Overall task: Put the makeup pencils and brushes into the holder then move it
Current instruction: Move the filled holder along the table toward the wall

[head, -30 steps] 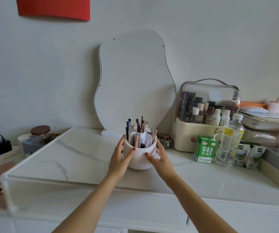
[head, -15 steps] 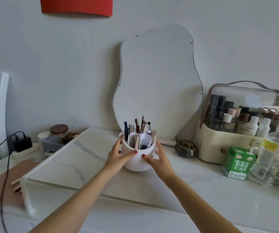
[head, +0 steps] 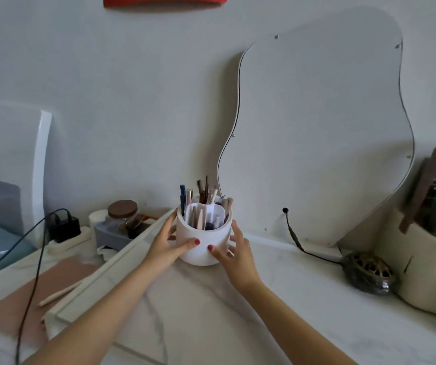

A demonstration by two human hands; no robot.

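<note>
A round white holder [head: 203, 234] stands on the marble-patterned table top [head: 238, 306], near its back left corner and in front of the wavy mirror. Several makeup pencils and brushes [head: 204, 198] stick up out of its compartments. My left hand [head: 163, 245] clasps the holder's left side and my right hand [head: 234, 252] clasps its right side, thumbs on the front wall. The holder's base seems to rest on the table.
The wavy mirror [head: 317, 127] leans on the wall behind, its black cable [head: 294, 238] running to a brass dish [head: 369, 271]. A cream cosmetics case [head: 427, 246] stands at the right. Left of the table top are a lidded jar [head: 122, 216], a charger plug [head: 63, 227] and a pink mat [head: 32, 299].
Both hands have carried the holder leftward along the table, from beside the cosmetics case to the mirror's left edge. The view has swung left and closer.
</note>
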